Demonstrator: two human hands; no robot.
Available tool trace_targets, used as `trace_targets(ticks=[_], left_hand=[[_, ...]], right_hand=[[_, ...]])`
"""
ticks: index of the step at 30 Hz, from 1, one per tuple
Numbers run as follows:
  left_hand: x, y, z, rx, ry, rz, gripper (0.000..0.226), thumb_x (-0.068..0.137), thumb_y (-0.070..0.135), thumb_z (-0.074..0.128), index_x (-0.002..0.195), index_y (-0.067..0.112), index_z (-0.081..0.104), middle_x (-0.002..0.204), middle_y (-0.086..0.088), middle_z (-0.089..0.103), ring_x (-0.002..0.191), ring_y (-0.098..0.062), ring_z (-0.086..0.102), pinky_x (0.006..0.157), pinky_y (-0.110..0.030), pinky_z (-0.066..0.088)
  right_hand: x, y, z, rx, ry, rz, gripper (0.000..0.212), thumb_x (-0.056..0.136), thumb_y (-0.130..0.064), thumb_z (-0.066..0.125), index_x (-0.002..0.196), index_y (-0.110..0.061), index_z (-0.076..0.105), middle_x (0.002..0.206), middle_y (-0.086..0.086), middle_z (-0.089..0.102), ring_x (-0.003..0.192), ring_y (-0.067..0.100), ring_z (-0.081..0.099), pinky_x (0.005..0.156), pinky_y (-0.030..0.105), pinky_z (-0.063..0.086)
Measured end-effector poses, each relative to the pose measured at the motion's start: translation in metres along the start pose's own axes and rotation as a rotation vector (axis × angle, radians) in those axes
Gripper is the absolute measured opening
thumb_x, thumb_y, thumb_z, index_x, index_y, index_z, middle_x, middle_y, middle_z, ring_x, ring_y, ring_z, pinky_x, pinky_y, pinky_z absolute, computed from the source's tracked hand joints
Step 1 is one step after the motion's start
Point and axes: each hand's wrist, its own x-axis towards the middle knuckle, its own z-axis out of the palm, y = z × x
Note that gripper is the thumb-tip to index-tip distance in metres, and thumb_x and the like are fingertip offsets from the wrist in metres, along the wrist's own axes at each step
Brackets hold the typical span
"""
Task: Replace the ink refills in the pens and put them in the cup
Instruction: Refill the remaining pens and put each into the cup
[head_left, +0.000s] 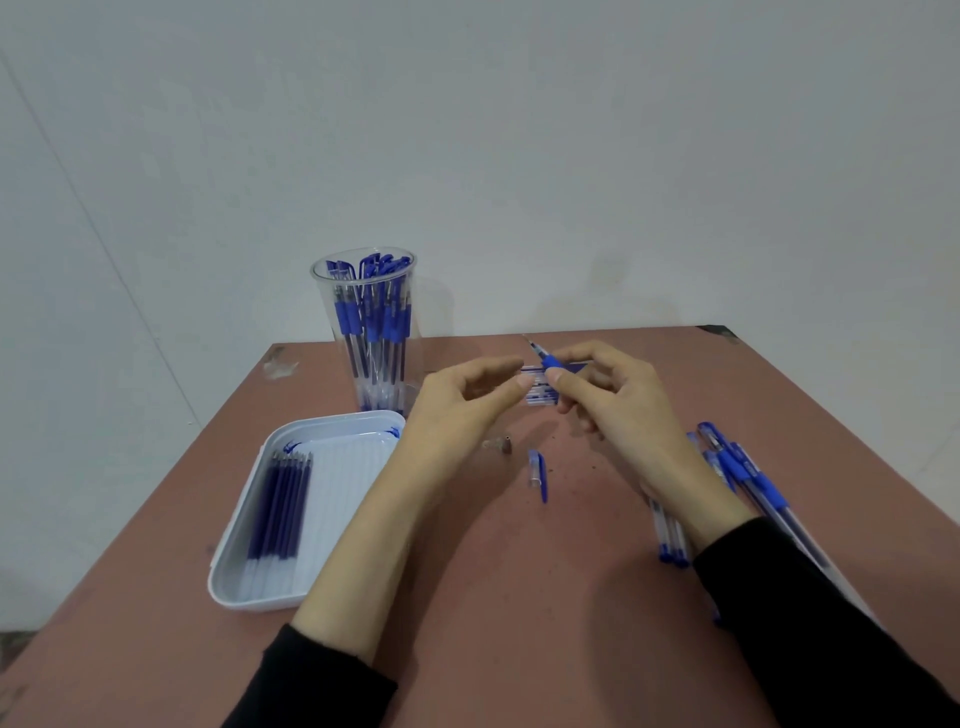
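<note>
My right hand (613, 400) grips a blue-grip pen (550, 359) whose bare refill tip points up and to the left. My left hand (467, 400) hovers just left of it, fingers curled and apart, holding nothing that I can see. Below the hands, a blue pen cap (537, 474) and a small metal tip cone (505, 446) lie on the table. A clear cup (370, 332) full of blue pens stands at the back left. A white tray (244, 582) holds several dark blue refills (280, 512). A pile of pens (737, 478) lies to the right, partly under my right forearm.
The brown table (519, 597) meets a plain white wall behind. Some more refills or pens (540, 395) lie flat behind my fingers, mostly hidden. The table's left edge runs close beside the tray.
</note>
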Motion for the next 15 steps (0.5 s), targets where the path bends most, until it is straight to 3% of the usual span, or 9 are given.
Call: trace_targets(ticks=[3,8,15], left_hand=[[-0.0022,0.0024,0.0037,-0.183,-0.011,-0.005,0.014,0.089,0.019,0.063,0.100,0.021,0.072,0.091,0.016,0.072,0.085,0.007,0.063,0.068,-0.010,0.047],[-0.0006,0.0006,0.0059,-0.344,0.070,-0.078,0.008,0.086,0.019,0.065,0.089,0.022,0.072,0.083,0.012,0.071,0.080,0.000,0.064,0.077,-0.021,0.049],[0.0063,0.0058,-0.0022,-0.676,0.217,-0.049,0.005,0.093,0.018,0.056,0.089,0.017,0.058,0.092,-0.004,0.072,0.087,-0.015,0.068,0.080,-0.027,0.053]], right_hand=[[-0.0016,-0.0002,0.0015,-0.032,-0.058,-0.042,0.009,0.087,-0.026,0.068,0.095,-0.028,0.070,0.063,0.003,0.064,0.053,0.010,0.048,0.057,0.026,0.039],[-0.0018,-0.0016,0.0020,-0.011,-0.067,-0.064,0.009,0.085,-0.025,0.070,0.090,-0.032,0.071,0.063,0.003,0.063,0.056,0.014,0.051,0.058,0.029,0.043],[-0.0018,-0.0017,-0.0005,-0.056,-0.055,-0.038,0.009,0.084,-0.020,0.071,0.086,-0.028,0.071,0.062,0.006,0.064,0.057,0.015,0.050,0.057,0.023,0.043]])
